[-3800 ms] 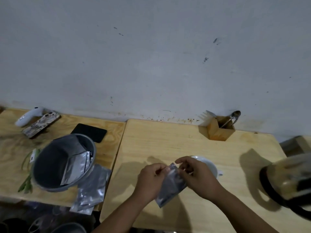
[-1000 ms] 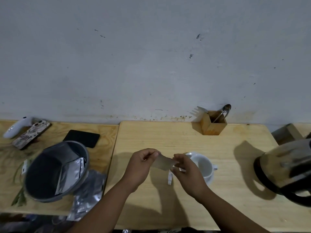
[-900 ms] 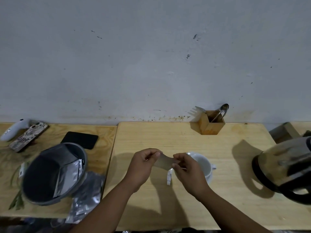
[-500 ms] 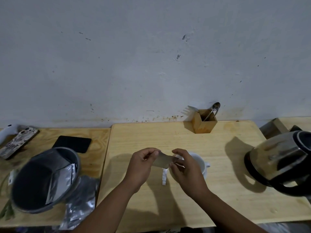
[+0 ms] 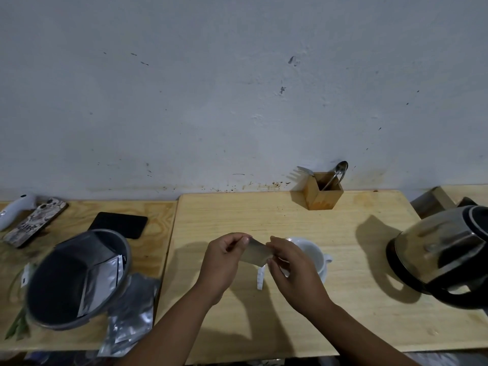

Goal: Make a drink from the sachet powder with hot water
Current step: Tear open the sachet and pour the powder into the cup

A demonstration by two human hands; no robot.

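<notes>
A small silver sachet [image 5: 255, 253] is stretched flat between my two hands above the wooden table [image 5: 264, 217]. My left hand [image 5: 224, 261] pinches its left edge and my right hand [image 5: 291, 270] pinches its right edge. A thin white strip [image 5: 260, 278] hangs down from the sachet near my right fingers. A white cup [image 5: 313, 253] on a saucer stands just behind my right hand, partly hidden by it. A steel electric kettle [image 5: 443, 254] with a black handle stands at the right.
A wooden holder [image 5: 323, 192] with a spoon and fork stands by the wall. On the left table lie a grey bin [image 5: 76, 278] holding silver packets, more loose packets [image 5: 132, 326], a black pad [image 5: 118, 224], a phone [image 5: 34, 221] and a white controller [image 5: 15, 210].
The sachet went from hanging down between my hands to being held flat and level, with a white strip now dangling from it. The view shifted a little to the right.
</notes>
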